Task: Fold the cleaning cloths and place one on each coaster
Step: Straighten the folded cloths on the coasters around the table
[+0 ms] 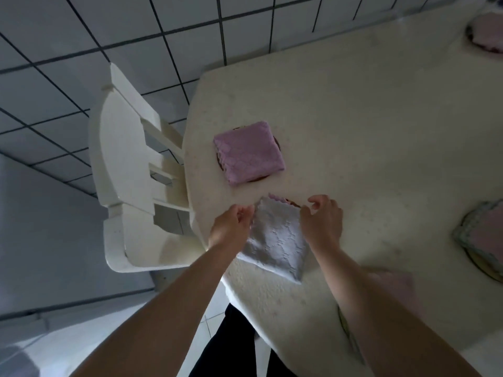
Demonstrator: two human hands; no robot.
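Observation:
A white folded cloth (275,238) with a pink scalloped edge lies on the table near its front rim. A dark coaster (293,204) peeks out under its far corner. My left hand (231,227) has curled fingers pinching the cloth's far-left edge. My right hand (322,221) pinches its far-right corner with curled fingers. Beyond them a pink folded cloth (249,152) rests on another dark coaster (277,142).
The cream table (367,118) also carries a cloth on a coaster at the right edge (487,235) and another at the top right (487,34). A pink cloth (394,284) lies under my right forearm. A white chair (128,164) stands at the table's left.

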